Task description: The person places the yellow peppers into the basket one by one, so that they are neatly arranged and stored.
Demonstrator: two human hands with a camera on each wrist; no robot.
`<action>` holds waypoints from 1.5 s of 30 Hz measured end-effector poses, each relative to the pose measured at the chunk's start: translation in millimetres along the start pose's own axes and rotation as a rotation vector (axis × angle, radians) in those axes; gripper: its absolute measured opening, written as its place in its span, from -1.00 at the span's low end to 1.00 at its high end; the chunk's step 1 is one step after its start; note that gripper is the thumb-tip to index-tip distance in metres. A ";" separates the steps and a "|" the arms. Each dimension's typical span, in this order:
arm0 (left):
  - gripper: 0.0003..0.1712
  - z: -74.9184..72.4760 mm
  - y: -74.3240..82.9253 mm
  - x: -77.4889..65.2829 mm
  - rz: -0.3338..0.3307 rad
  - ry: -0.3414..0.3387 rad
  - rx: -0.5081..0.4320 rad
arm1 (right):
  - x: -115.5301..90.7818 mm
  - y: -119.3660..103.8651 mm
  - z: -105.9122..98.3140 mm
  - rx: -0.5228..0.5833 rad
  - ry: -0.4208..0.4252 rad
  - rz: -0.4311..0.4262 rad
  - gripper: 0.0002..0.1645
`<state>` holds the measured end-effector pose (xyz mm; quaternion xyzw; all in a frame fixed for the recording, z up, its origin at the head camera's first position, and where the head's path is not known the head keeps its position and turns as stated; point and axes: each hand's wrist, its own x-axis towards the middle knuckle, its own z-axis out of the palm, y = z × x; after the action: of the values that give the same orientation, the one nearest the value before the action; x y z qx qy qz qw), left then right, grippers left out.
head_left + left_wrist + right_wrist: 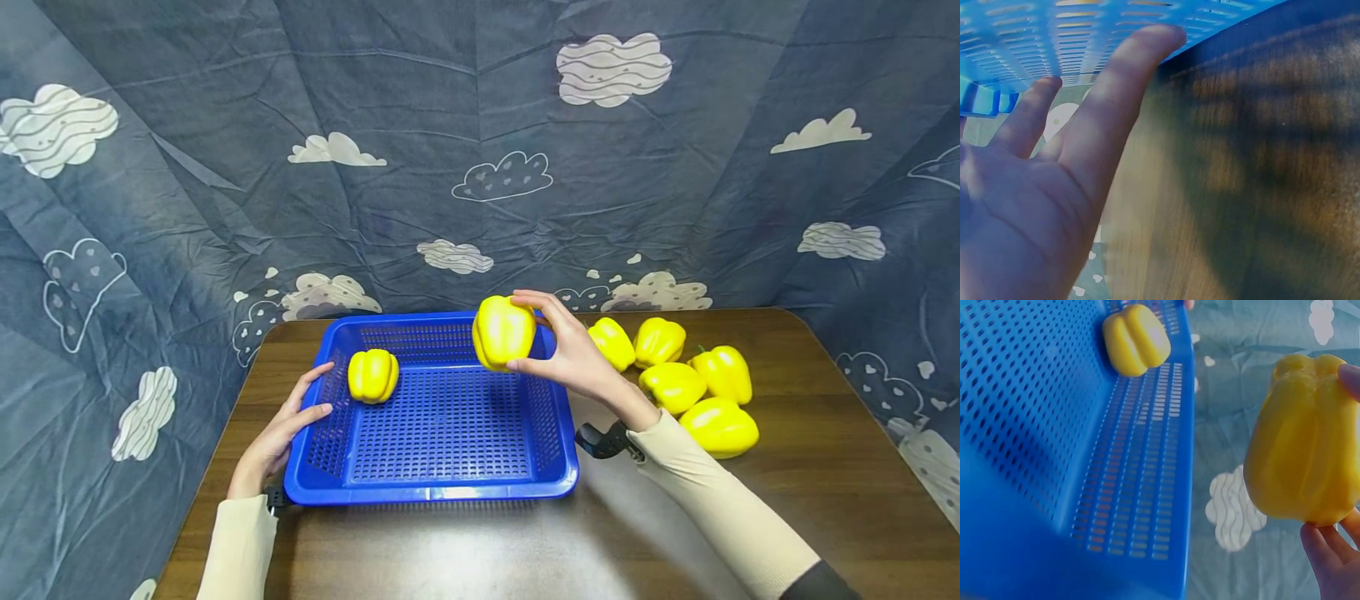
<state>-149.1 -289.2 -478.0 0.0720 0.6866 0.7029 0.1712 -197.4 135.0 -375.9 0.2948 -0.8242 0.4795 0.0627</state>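
Observation:
Near the back right of a blue plastic basket (431,492), my right hand (577,354) holds a yellow bell pepper (504,333) between thumb and fingers, above the rim. The right wrist view shows this pepper (1307,440) whole, with fingertips at its top and bottom. Inside the basket, another yellow bell pepper (372,376) lies by the left wall. My left hand (279,433) rests at the basket's left side, its visible fingers spread and fairly straight. In the left wrist view, the left hand (1054,169) is beside the slotted basket wall (1210,25).
Several yellow bell peppers (672,387) lie grouped right of the basket on the brown wooden table (825,475). A dark blue cloth (420,108) with white clouds hangs behind and at both sides of the table.

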 end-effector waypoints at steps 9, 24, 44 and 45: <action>-0.30 0.2 0.2 -0.2 -0.009 0.011 0.008 | 15.9 -1.4 20.2 0.035 -0.031 -0.065 -0.07; -0.30 0.0 -0.7 0.2 0.005 0.008 0.003 | 33.9 -4.3 55.3 0.046 -0.055 -0.091 -0.07; -0.31 0.1 -0.7 0.2 0.008 0.000 -0.016 | 50.8 7.4 105.1 0.012 -0.119 -0.063 -0.10; -0.30 0.1 -0.7 0.2 0.008 0.000 -0.014 | 51.1 8.5 106.6 0.003 -0.123 -0.056 -0.10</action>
<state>-149.2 -289.1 -478.7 0.0734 0.6815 0.7083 0.1689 -224.7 28.2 -419.4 0.3467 -0.8173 0.4597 0.0247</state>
